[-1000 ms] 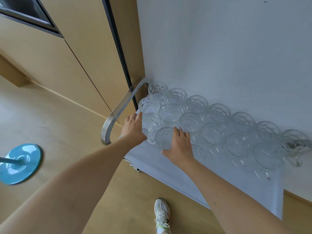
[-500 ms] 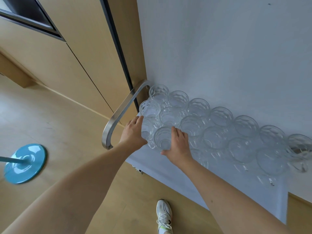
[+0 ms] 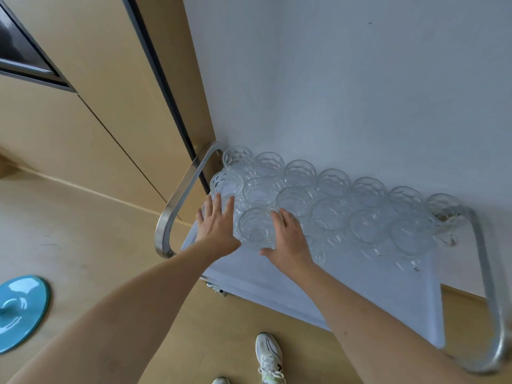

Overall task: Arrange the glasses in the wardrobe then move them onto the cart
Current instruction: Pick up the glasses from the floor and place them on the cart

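Note:
Several clear faceted glasses (image 3: 331, 214) stand in rows on the white top of the cart (image 3: 346, 289), packed against the wall. One glass (image 3: 255, 225) stands alone in front at the left end. My left hand (image 3: 219, 228) is just left of it, with fingers straight and spread, holding nothing. My right hand (image 3: 289, 239) lies against the right side of that front glass, its fingers fairly straight and its thumb by the glass's base.
The cart has a curved metal handle at its left end (image 3: 177, 206) and another at its right end (image 3: 487, 273). Wooden cabinet doors (image 3: 83, 120) are on the left and a white wall (image 3: 360, 92) behind. A blue round base (image 3: 22, 309) and my shoe (image 3: 268, 356) are on the floor.
My left hand has let go of the left glasses and spread its fingers. My right hand has loosened its hold on the front glass. The view shifted slightly.

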